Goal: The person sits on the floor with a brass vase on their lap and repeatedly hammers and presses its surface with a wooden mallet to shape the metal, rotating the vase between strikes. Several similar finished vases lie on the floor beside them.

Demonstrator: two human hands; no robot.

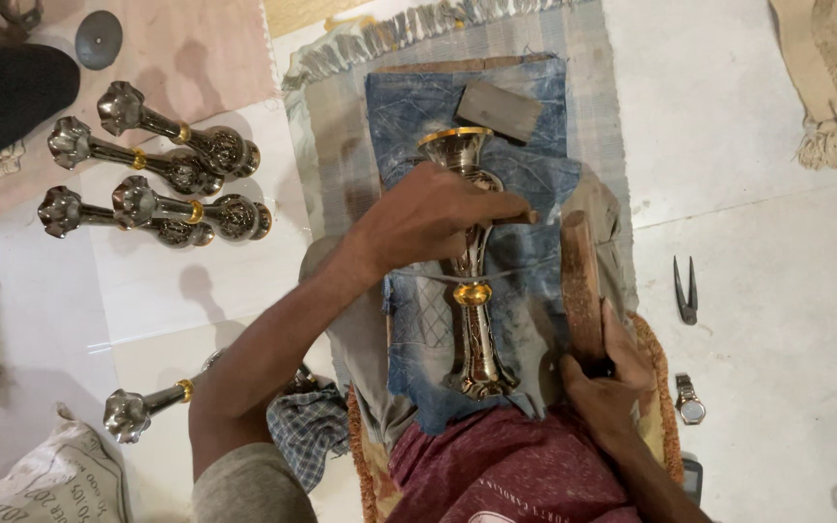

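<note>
The left hand [433, 218] lies closed over the middle of a tall metal vase [472, 266], gripping a thin tool whose tip pokes out to the right of the knuckles, against the vase's body. The right hand [612, 383] is wrapped around the lower end of a wooden mallet [581, 286], held upright just right of the vase and apart from it. The vase lies flat on a folded blue denim cloth [515, 126] spread over a fringed grey mat [588, 97] on the floor, directly in front of the person's lap. Its long axis runs away from the person: the flared foot sits near the lap, the gold-rimmed mouth points to the far end of the cloth, close to a dark rectangular block [499, 109]. A gold band rings the stem below the left hand. As for progress, four similar finished-looking vases [147, 165] lie stacked on the tiled floor to the left and another single vase [147, 407] rests nearer the person, so several pieces appear done, while this one seems in mid-working; how much of its surface remains cannot be told. Small pliers [687, 291] and a wristwatch [691, 399] lie on the floor to the right.
</note>
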